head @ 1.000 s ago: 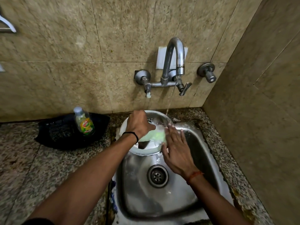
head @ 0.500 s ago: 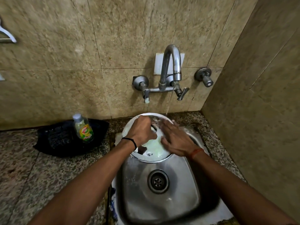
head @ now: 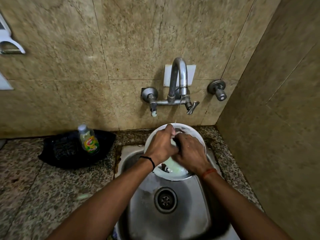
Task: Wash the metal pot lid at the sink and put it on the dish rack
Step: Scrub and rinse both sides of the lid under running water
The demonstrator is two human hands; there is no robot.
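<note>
I find the round, soapy metal pot lid (head: 174, 173) propped over the steel sink (head: 166, 220), under the tap's thin stream. Left hand (head: 160, 147) and right hand (head: 189, 152) grip closed on its centre, scrubbing. Rinsing and racking remain; no rack visible.

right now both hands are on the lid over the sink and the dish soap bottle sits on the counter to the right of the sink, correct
Not quite. The head view shows the dish soap bottle standing to the left of the sink, on a dark mat. The rest holds: the left hand and right hand are both on the lid over the sink.
</note>
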